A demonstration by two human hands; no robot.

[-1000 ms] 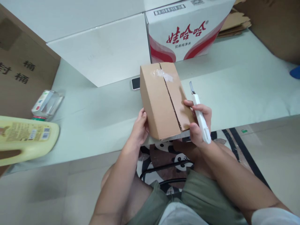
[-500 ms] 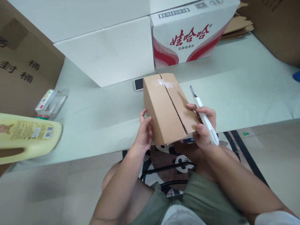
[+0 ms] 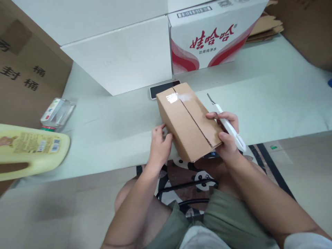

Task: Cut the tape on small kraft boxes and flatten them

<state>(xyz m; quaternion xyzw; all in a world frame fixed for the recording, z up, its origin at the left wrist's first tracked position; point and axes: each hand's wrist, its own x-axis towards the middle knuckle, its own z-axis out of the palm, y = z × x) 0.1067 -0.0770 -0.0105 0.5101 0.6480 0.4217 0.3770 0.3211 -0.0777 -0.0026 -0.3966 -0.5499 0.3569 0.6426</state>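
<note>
A small brown cardboard box (image 3: 188,121) lies tilted between my hands, its near end out past the table's front edge. A dark seam runs down its top, with shiny clear tape across the far end. My right hand (image 3: 227,133) grips the box's right edge and also holds a white utility knife (image 3: 231,130), its metal blade bared and pointing away from me. At the box's left side is my left hand (image 3: 160,143), fingers curled and the thumb and fingertips against the cardboard. A phone (image 3: 163,89) lies flat just behind the box.
A white carton (image 3: 124,62) and a red-and-white carton (image 3: 204,46) stand at the back of the pale green table (image 3: 111,138). On the left are a clear bottle (image 3: 58,112) and a yellow jug (image 3: 36,152), both lying down. Flattened cardboard (image 3: 267,26) lies at the back right.
The box has turned and its near end has shifted right, uncovering more of the phone. My left hand has rolled over, showing more of its back. My right hand keeps its grip on box and knife.
</note>
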